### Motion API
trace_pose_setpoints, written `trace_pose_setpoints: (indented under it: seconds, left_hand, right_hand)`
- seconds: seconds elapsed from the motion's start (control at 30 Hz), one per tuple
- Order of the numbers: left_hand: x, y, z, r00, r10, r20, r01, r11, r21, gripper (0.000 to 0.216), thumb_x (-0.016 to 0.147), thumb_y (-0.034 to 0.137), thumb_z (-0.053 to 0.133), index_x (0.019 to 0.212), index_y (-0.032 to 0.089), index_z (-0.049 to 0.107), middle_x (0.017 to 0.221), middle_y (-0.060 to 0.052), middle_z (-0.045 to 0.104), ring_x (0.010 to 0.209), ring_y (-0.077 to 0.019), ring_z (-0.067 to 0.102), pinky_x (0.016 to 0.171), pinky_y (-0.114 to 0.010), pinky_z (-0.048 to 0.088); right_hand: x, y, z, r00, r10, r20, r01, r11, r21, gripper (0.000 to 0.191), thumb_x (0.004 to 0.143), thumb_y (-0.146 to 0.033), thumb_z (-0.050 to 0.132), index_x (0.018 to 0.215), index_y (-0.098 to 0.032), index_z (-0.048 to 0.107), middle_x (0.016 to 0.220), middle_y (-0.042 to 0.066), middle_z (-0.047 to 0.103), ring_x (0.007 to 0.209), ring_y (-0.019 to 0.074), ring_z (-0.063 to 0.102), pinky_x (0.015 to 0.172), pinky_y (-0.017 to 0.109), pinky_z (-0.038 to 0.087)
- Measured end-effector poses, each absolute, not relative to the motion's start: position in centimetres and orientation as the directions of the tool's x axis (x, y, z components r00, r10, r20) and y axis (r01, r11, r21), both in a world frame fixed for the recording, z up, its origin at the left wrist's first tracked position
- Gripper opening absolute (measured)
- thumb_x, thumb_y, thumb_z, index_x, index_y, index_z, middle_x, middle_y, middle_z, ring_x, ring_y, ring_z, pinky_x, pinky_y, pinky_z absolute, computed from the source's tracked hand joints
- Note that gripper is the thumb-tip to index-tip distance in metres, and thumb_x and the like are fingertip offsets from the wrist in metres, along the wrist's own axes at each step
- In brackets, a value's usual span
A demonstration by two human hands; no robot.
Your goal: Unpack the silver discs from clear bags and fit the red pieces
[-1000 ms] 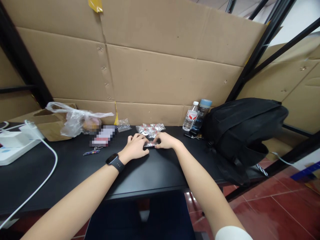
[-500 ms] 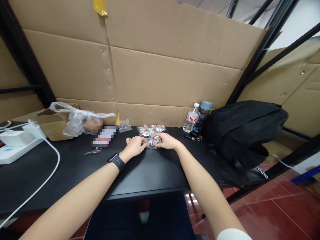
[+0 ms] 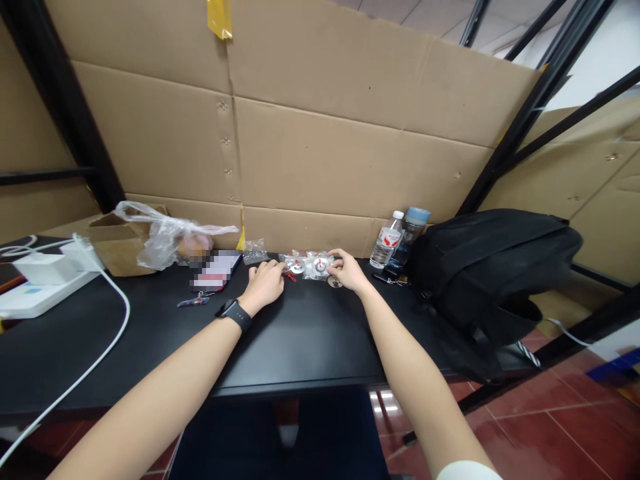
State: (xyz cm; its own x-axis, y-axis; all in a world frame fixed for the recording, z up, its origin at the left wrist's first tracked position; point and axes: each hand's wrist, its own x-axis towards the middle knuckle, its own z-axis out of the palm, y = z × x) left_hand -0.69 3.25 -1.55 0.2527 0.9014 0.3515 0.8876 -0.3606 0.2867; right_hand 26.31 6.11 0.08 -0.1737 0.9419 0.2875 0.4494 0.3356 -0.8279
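My left hand [image 3: 265,283] rests on the black tabletop with fingers loosely spread, just left of the small clear plastic packets. My right hand [image 3: 350,272] has its thumb and forefinger at the right edge of a clear packet [image 3: 318,267] with a round silver piece and a red mark in it. Beside it lies a similar packet [image 3: 297,266], with a small red strip [image 3: 292,277] in front. A round metallic disc [image 3: 335,283] shows partly below my right fingers. More packets behind overlap and are hard to tell apart.
An empty-looking clear bag [image 3: 255,251], a phone-like flat item [image 3: 219,270] and a plastic bag [image 3: 167,240] lie left. A white power strip [image 3: 45,290] trails a cable. At right stand a water bottle [image 3: 387,243], a blue-lidded bottle [image 3: 414,230] and a black backpack [image 3: 495,280].
The packet that both hands held in front is now back beside the other packets. My left hand has let go and moved left; my right hand has moved right. The view has shifted slightly.
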Motion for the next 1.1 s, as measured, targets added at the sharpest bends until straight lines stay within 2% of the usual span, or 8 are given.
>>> trace_pose_setpoints:
  seconds: [0.1,0.2,0.43,0.53,0.67,0.8,0.93,1.1]
  left_hand:
    - [-1.3,3.9,-2.4,0.35,0.874,0.337,0.867,-0.439,0.238,0.054,0.087,0.018,0.046,0.137,0.033,0.057,0.144,-0.009,0.057,0.129,-0.0321,0.046,0.098,-0.048,0.034]
    - [-1.5,4.1,-2.7,0.454,0.838,0.302,0.819,-0.526,0.228,0.053,0.088,0.018,0.044,0.134,0.038,0.061,0.146,-0.005,0.057,0.132,-0.0314,0.043,0.1,-0.05,0.031]
    - [-1.9,3.7,-0.9,0.498,0.837,0.229,0.77,-0.547,0.327,0.019,0.082,0.031,0.063,0.092,0.032,0.079,0.108,-0.007,0.076,0.115,-0.0306,0.055,0.102,-0.048,0.025]
    - [-2.0,3.6,-0.5,0.51,0.836,0.201,0.771,-0.548,0.323,0.011,0.078,0.029,0.066,0.078,0.03,0.077,0.09,-0.006,0.076,0.104,-0.0291,0.06,0.102,-0.047,0.023]
    - [-1.7,3.0,-0.3,0.517,0.824,0.231,0.754,-0.566,0.332,0.01,0.076,0.026,0.064,0.072,0.027,0.074,0.089,-0.006,0.075,0.101,-0.0282,0.062,0.099,-0.046,0.025]
    - [-1.0,2.3,0.3,0.472,0.846,0.247,0.761,-0.533,0.37,0.009,0.075,0.027,0.062,0.076,0.025,0.07,0.09,-0.005,0.074,0.099,-0.0275,0.062,0.098,-0.044,0.029]
    - [-0.3,2.0,0.6,0.42,0.854,0.308,0.76,-0.516,0.395,0.018,0.079,0.028,0.058,0.091,0.026,0.071,0.092,-0.004,0.075,0.098,-0.0264,0.063,0.096,-0.042,0.031]
    - [0.0,2.1,0.1,0.406,0.833,0.376,0.749,-0.539,0.385,0.024,0.087,0.03,0.054,0.096,0.03,0.076,0.107,-0.003,0.076,0.112,-0.0275,0.06,0.097,-0.042,0.029]
  right_hand:
    - [26.2,6.3,-0.2,-0.134,0.941,0.31,0.494,0.335,-0.803,0.042,0.074,-0.024,0.068,0.114,-0.023,0.055,0.071,-0.004,0.062,0.052,0.0105,0.055,0.05,0.019,0.042]
    - [25.5,6.3,-0.5,-0.136,0.954,0.267,0.554,0.297,-0.777,0.044,0.077,-0.024,0.065,0.118,-0.024,0.051,0.073,-0.003,0.064,0.052,0.0128,0.059,0.053,0.022,0.045]
    - [23.3,6.2,-0.9,-0.128,0.948,0.291,0.682,0.297,-0.668,0.039,0.08,-0.019,0.062,0.117,-0.025,0.053,0.075,-0.002,0.068,0.072,0.0173,0.066,0.077,0.028,0.049]
    - [22.0,6.1,-1.2,-0.176,0.943,0.283,0.733,0.317,-0.602,0.036,0.083,-0.019,0.06,0.118,-0.026,0.053,0.077,-0.002,0.067,0.077,0.0182,0.066,0.078,0.028,0.047]
    - [21.3,5.7,-0.9,-0.143,0.944,0.298,0.847,0.273,-0.457,0.039,0.084,-0.029,0.067,0.121,-0.028,0.054,0.086,0.003,0.067,0.082,0.0216,0.064,0.075,0.029,0.044]
    - [23.8,5.8,0.2,-0.162,0.931,0.327,0.886,0.283,-0.368,0.032,0.087,-0.037,0.066,0.117,-0.026,0.061,0.099,0.007,0.067,0.089,0.0234,0.063,0.077,0.031,0.045]
    - [27.5,6.2,0.5,-0.287,0.94,0.187,0.878,0.335,-0.341,0.049,0.069,-0.035,0.083,0.113,-0.021,0.068,0.116,0.01,0.066,0.104,0.0259,0.063,0.089,0.033,0.047]
    - [28.7,6.8,-0.3,-0.322,0.942,0.089,0.858,0.331,-0.393,0.039,0.075,-0.023,0.078,0.113,-0.02,0.069,0.105,0.008,0.071,0.088,0.0203,0.066,0.083,0.03,0.049]
